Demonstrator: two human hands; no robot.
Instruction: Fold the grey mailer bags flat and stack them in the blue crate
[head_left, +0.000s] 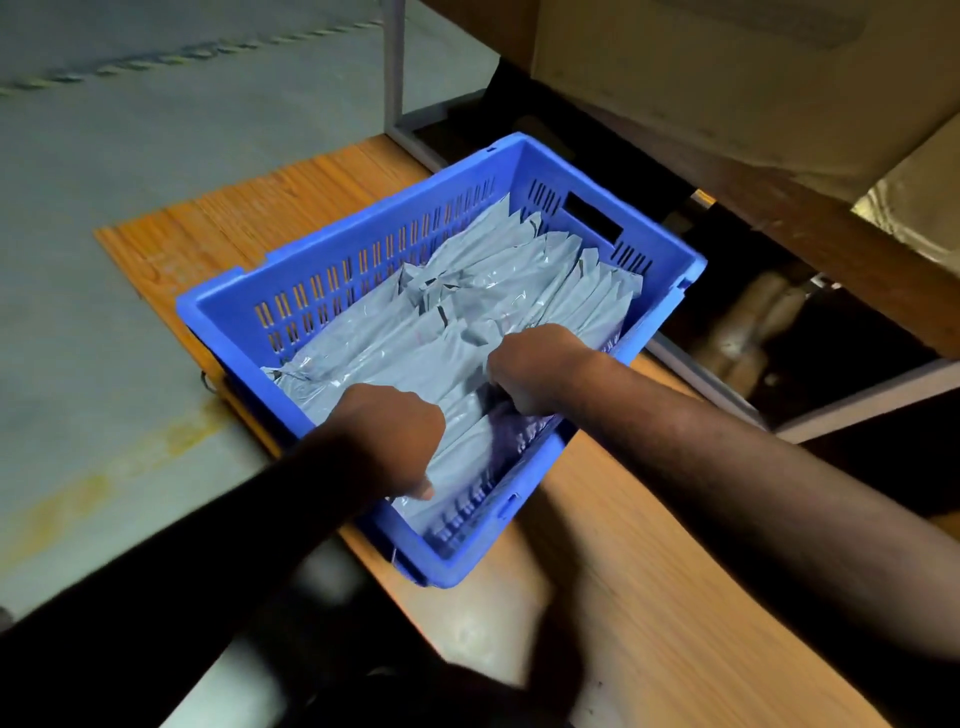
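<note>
Grey concrete floor (130, 171) across the left of the frame, with a faint dashed line at upper left and a yellowish stain at lower left; wooden tabletop (649, 613) running from upper centre down to lower right, its corner jutting out over the floor.

Left hand (392, 439) at lower centre, reaching in over the near rim of the blue crate (291, 291), fingers curled down and gripping the near edge of the grey mailer bags (467, 312); thumb tip showing pale against the plastic; forearm in deep shadow toward lower left.

Blue crate at centre, set askew on the tabletop, its left corner overhanging the table edge; slotted walls, a dark handle cut-out in the far end at upper centre; grey mailer bags inside, lying flat and overlapped in a row from the near corner toward the far end, glossy and creased, filling most of the crate floor.

Right hand (537, 366) just right of centre, clenched on the bags near the crate's right wall, knuckles up, fingertips hidden in the plastic; bare forearm stretching away to lower right.

Dark shelf space (831, 364) under a wooden ledge at right, blurred contents too dim to name; pale cardboard box (727, 67) at upper right.
</note>
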